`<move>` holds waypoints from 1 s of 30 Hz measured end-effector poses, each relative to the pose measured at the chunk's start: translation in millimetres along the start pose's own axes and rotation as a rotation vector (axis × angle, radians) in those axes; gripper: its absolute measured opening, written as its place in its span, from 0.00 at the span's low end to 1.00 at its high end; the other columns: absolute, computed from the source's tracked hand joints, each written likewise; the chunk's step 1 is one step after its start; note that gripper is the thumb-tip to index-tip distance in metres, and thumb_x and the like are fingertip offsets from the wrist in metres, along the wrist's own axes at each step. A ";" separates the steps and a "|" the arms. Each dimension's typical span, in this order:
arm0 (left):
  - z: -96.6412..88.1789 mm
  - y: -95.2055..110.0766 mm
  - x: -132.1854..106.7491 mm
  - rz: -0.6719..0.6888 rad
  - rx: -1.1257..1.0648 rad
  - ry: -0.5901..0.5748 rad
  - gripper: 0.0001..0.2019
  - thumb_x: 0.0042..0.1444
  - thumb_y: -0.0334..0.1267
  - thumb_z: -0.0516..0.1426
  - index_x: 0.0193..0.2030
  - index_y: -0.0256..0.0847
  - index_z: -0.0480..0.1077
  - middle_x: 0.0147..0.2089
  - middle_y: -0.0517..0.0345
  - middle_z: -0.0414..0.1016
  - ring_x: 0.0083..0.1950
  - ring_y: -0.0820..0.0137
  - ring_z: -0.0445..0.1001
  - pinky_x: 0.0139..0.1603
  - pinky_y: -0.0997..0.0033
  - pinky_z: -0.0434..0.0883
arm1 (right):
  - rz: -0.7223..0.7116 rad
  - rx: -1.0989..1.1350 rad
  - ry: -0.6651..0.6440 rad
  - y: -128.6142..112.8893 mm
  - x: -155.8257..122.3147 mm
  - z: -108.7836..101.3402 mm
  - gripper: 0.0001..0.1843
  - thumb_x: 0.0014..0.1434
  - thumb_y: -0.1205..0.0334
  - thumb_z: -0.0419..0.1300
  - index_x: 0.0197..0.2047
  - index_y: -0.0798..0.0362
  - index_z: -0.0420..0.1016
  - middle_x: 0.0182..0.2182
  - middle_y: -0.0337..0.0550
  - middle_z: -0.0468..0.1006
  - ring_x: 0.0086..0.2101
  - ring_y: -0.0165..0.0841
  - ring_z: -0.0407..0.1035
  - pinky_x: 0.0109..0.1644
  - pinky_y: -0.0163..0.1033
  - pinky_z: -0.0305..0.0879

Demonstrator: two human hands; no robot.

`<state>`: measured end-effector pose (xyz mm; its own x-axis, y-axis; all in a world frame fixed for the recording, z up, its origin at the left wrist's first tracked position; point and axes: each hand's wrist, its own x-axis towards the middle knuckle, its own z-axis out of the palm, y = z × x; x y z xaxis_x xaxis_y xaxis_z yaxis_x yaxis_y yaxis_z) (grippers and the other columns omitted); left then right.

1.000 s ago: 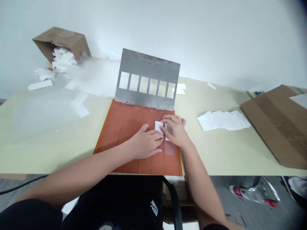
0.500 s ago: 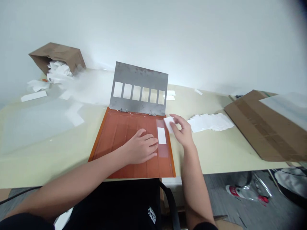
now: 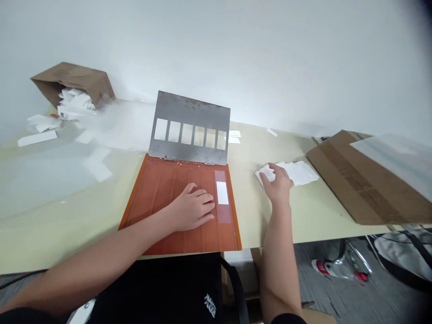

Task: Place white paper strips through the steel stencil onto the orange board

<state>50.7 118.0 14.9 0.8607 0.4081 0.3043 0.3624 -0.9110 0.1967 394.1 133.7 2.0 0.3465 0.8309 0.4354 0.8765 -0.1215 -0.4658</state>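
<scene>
Left hand [image 3: 194,209] is resting palm-down on an orange board [image 3: 175,184], fingers loosely spread, gripping nothing; its fingertips are pointing at a white card [image 3: 222,192] just beside them. That card is lying in the board's right-hand lane, on a paler see-through strip [image 3: 224,214] that is showing above and below it.

Right hand [image 3: 279,183] is reaching over the near-left end of a fanned row of white cards [image 3: 302,173] on the counter [image 3: 256,216]. Thumb and fingers are curving apart there; cannot tell whether they are gripping a card.

A grey metal plate [image 3: 192,109] with six rectangular windows is standing raised on hinges at the board's far edge, leaning back. A taped cardboard box [image 3: 334,175] is sitting to the right of the row. Far left, a brown carton [image 3: 84,77] is lying on its side, white scraps [image 3: 74,104] spilling from its mouth.
</scene>
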 end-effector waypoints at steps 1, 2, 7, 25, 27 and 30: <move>0.0 -0.2 0.1 -0.004 -0.005 -0.003 0.12 0.69 0.42 0.54 0.47 0.38 0.75 0.49 0.54 0.79 0.52 0.64 0.74 0.56 0.57 0.54 | -0.089 0.075 -0.052 -6.8 -2.3 2.0 0.21 0.57 0.51 0.59 0.52 0.51 0.75 0.50 0.56 0.79 0.48 0.47 0.72 0.57 0.61 0.62; 0.0 -0.2 0.2 -0.007 -0.011 -0.007 0.12 0.69 0.42 0.54 0.47 0.38 0.75 0.49 0.54 0.79 0.52 0.64 0.74 0.56 0.57 0.54 | -0.183 0.158 -0.113 -14.5 -5.0 3.8 0.19 0.58 0.50 0.60 0.49 0.51 0.76 0.48 0.54 0.80 0.46 0.45 0.74 0.56 0.57 0.65; 0.9 -0.4 1.5 -0.023 -0.045 -0.030 0.13 0.69 0.42 0.52 0.51 0.38 0.73 0.51 0.51 0.79 0.54 0.62 0.74 0.57 0.56 0.53 | -0.402 0.347 -0.308 -49.3 -23.7 8.7 0.10 0.60 0.53 0.61 0.41 0.47 0.79 0.41 0.44 0.84 0.44 0.38 0.77 0.53 0.48 0.70; 3.6 1.8 5.1 0.017 -0.006 -0.073 0.16 0.70 0.45 0.50 0.57 0.43 0.71 0.57 0.48 0.75 0.58 0.56 0.71 0.59 0.51 0.54 | -0.501 0.339 -0.533 -56.7 -39.4 14.4 0.31 0.48 0.44 0.72 0.54 0.41 0.75 0.58 0.38 0.76 0.61 0.47 0.64 0.66 0.59 0.54; 4.3 1.5 5.3 0.019 0.004 -0.071 0.16 0.70 0.45 0.50 0.56 0.43 0.72 0.56 0.48 0.75 0.57 0.56 0.71 0.59 0.50 0.55 | -0.490 0.322 -0.560 -57.3 -39.8 13.6 0.33 0.46 0.43 0.73 0.55 0.41 0.74 0.59 0.38 0.76 0.62 0.49 0.62 0.67 0.60 0.52; 5.3 0.9 5.6 0.022 0.007 -0.070 0.15 0.69 0.45 0.51 0.56 0.43 0.72 0.56 0.48 0.75 0.57 0.56 0.71 0.61 0.48 0.54 | -0.471 0.308 -0.588 -58.3 -40.0 12.3 0.34 0.46 0.44 0.74 0.55 0.41 0.73 0.60 0.38 0.75 0.63 0.50 0.61 0.66 0.60 0.51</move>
<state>57.7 119.2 11.9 0.8912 0.3835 0.2424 0.3458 -0.9200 0.1843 325.0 114.3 2.3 -0.3431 0.9171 0.2030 0.7254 0.3960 -0.5631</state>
